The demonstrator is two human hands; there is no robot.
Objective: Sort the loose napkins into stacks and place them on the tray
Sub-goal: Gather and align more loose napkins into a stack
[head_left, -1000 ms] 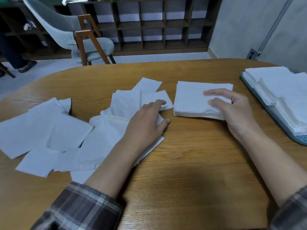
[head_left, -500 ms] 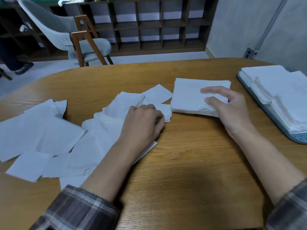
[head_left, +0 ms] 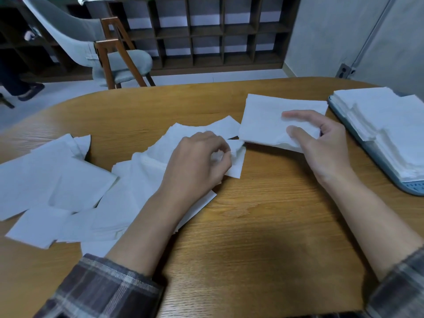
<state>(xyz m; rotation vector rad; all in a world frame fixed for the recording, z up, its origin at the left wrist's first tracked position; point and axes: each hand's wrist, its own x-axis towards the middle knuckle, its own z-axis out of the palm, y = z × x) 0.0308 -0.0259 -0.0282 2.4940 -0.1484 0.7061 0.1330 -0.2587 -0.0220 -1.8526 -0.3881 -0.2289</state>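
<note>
Now the left hand (head_left: 197, 162) curls, pinching a loose napkin (head_left: 237, 165) — the right hand (head_left: 325, 143) grips the napkin stack (head_left: 263, 115) by its near edge.

White napkins (head_left: 57, 180) lie scattered beside a stack (head_left: 263, 115) near the loaded tray (head_left: 411, 188).

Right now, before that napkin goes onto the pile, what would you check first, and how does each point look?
1. Left hand has a napkin: ok, its fingers pinch the sheet's edge.
2. Only one sheet pinched: cannot tell.
3. Right hand steadies the stack: ok, it holds the near right corner.
4. Stack edges square: not ok, the held corner is rumpled.
5. Way from napkin to stack free: ok, nothing lies between them.
6. Room on the tray: cannot tell, napkin piles cover what shows, and its right side is out of frame.
</note>
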